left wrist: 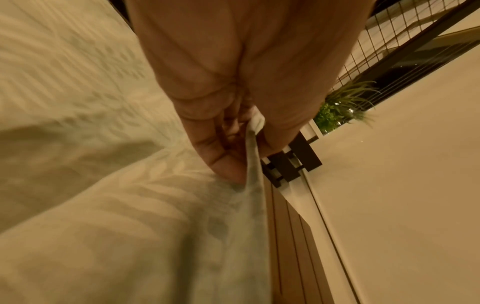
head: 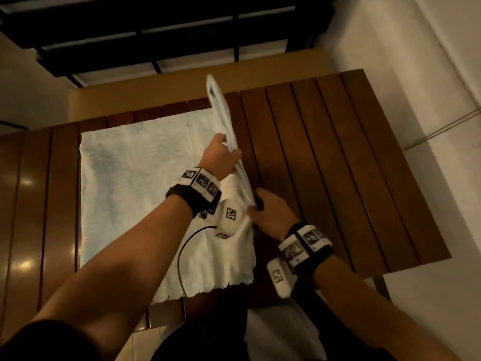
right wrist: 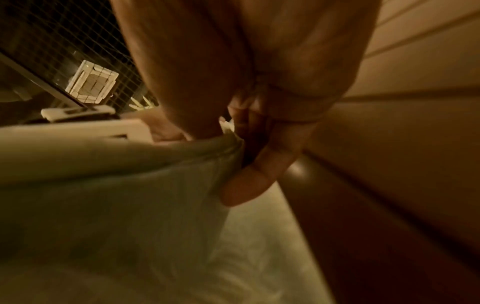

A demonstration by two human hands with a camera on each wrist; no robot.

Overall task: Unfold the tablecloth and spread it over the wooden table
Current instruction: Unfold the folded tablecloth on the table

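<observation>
Right hand (head: 270,209) nearest us, low at the near edge, thumb and fingers pinched tight on the raised fold of the tablecloth (head: 135,183). Further out, the left hand (head: 221,155) pinches that same raised edge, fingers curled round it; the wrist view confirms cloth clamped between thumb and fingers (left wrist: 228,164). So both hands hold one lifted flap, standing up like a ridge that runs near to far between them. The rest of the cloth lies flat to the left on the wooden table (head: 325,165), still folded by the look of it. Bare slats stretch away to the right. That's the key: the flap's long axis runs near-far, so I'd judge it wants carrying rightward over the uncovered wood.
</observation>
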